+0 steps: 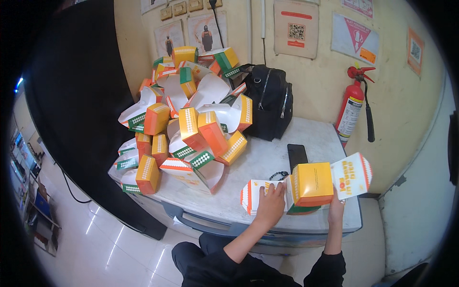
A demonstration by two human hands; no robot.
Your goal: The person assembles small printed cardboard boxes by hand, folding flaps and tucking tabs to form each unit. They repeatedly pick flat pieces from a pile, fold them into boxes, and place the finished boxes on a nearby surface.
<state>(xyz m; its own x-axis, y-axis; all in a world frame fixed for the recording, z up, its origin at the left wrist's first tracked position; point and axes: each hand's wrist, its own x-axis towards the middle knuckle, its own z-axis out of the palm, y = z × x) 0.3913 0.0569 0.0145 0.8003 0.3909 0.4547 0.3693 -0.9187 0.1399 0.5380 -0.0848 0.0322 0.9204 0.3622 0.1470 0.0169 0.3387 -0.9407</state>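
Note:
A yellow cardboard food carton stands partly folded near the table's front right, its printed white flaps spread to either side. The right flap has an orange scalloped edge. My right hand grips the carton where this flap meets the yellow body; some of its fingers are hidden behind the card. On the other side, my left hand lies over the white left panel, fingers stretched out across it. Layered card edges show under that panel. Part of the carton's green side is visible below the yellow body.
A tall heap of folded cartons covers the table's left half. Behind my hands are a black phone and a beaded bracelet. A black backpack leans by the wall; a red fire extinguisher hangs at right. The white table has a rounded front edge.

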